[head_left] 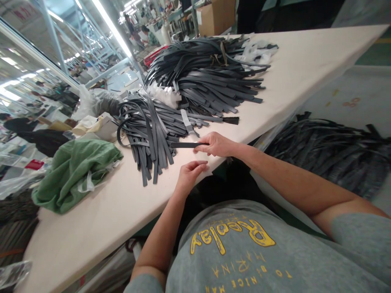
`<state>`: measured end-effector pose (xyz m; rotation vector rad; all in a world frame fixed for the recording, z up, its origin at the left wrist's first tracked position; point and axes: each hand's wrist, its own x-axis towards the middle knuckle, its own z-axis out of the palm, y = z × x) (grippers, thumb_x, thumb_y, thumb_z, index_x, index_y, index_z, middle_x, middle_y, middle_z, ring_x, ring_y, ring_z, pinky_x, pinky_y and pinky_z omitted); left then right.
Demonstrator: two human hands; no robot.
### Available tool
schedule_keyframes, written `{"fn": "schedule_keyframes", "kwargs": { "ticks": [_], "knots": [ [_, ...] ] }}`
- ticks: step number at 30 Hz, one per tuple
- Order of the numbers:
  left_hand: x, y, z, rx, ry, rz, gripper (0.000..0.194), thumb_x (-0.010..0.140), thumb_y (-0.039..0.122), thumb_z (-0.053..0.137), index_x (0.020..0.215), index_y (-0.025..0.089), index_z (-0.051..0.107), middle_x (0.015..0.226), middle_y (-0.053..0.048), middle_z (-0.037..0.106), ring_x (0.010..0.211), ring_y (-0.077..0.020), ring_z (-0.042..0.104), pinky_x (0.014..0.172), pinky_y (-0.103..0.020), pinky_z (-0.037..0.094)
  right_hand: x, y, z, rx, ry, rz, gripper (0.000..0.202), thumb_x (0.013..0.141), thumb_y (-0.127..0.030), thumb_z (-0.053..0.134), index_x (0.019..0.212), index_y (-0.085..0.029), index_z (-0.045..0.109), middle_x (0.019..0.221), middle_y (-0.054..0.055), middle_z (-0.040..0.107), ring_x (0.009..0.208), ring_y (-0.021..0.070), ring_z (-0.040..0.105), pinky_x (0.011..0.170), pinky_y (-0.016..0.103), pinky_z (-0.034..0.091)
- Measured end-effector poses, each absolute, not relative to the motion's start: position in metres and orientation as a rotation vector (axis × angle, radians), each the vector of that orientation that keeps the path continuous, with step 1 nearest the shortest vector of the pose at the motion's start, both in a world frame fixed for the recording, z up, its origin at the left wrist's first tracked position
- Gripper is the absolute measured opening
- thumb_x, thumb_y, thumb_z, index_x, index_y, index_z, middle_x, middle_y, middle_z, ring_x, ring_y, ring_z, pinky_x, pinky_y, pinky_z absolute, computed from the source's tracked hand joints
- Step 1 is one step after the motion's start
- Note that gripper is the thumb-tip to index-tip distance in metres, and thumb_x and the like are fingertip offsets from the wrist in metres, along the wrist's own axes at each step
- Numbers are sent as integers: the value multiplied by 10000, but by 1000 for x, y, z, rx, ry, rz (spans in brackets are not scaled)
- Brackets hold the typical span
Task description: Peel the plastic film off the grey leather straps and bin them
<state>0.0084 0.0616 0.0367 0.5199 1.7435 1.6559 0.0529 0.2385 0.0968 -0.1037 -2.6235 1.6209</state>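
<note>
My right hand is closed on the end of a dark grey strap, which points left above the table. My left hand is just below it, over the table's near edge. Its thumb and fingers are drawn together, and whatever may be between them is hidden. Beyond my hands lies a bundle of grey straps, loose ends fanned toward me. A pale band lies across some of them. Behind it is a larger heap of similar straps.
A green cloth lies crumpled on the left of the pale table. White plastic sits between the strap piles. Below the table's edge at right, a white container holds many dark straps. A cardboard box stands behind.
</note>
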Motion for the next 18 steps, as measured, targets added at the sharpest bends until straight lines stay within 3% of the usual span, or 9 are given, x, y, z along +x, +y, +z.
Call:
{"fn": "schedule_keyframes", "kwargs": {
  "ticks": [5,10,14,18],
  "knots": [
    [15,63,31,441,1627,1676,323,607,351,844,862,162,786,716,-24,732,606,-114,606,672,-253,500,52,243,90,-105,-2611,1522,253,835,-288,586,902,-134,774,523,-51,554,471,75,501,498,188,369],
    [14,68,34,451,1558,1535,327,626,383,838,834,138,780,648,-36,709,561,-123,601,648,-272,517,50,239,89,-11,-2629,1361,228,848,-286,604,861,-131,771,510,-60,510,498,70,429,533,210,298],
    [6,74,39,269,1510,1644,354,579,389,876,781,127,748,719,-68,731,640,-154,663,720,-304,542,60,241,90,-116,-2501,1405,272,885,-344,580,901,-130,746,583,-35,550,509,86,494,541,213,347],
    [-8,81,47,21,1359,1909,319,617,362,872,746,149,672,718,-20,701,620,-123,659,756,-312,552,95,244,85,-357,-2296,1492,426,941,-473,471,965,-139,734,545,-29,521,481,108,515,545,229,424]
  ]
}}
